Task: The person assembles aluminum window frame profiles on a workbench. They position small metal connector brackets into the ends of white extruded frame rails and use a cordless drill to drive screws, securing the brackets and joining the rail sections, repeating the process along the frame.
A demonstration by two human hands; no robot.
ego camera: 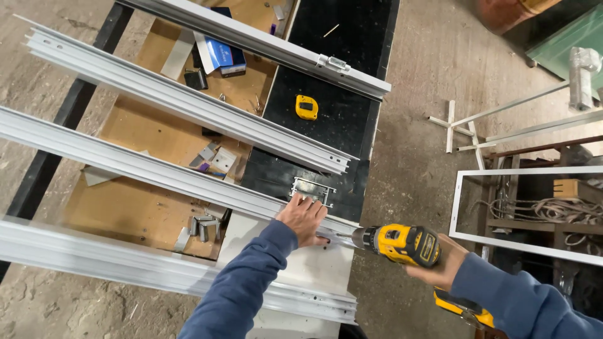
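Aluminium rail (188, 182): long silver profile, runs diagonally across the workbench (301, 263) from its left edge to the right edge, end sits right by the drill tip.
L hand (306, 218): flat on the rail near the bench's right edge, fingers spread a bit & pressing down, not gripping anything.
R hand (440, 267): wrapped round the handle of the yellow/black cordless drill (402, 243), fingers closed tight on the grip, just off the bench's right edge.
Drill: held horizontal, chuck pointing left at the rail end, bit touching or v. near the metal right beside the L thumb, can't tell which.
Bracket (312, 190): small silver metal piece w/ tabs, on the black part of the bench just above the L fingertips, near the rail.
Other rails: three more silver profiles lying roughly parallel, one at the near edge (157, 267), two further up (188, 100) (264, 44).
Tape measure (306, 107): yellow, on the black surface between the two far rails.
Bench misc: brown board w/ small metal clips (201, 227), blue box (221, 55) toward the far edge.
Off bench: white frame (496, 242) & coiled cables (553, 210) to the right, on/over concrete floor (414, 125).
Sleeves: both blue.
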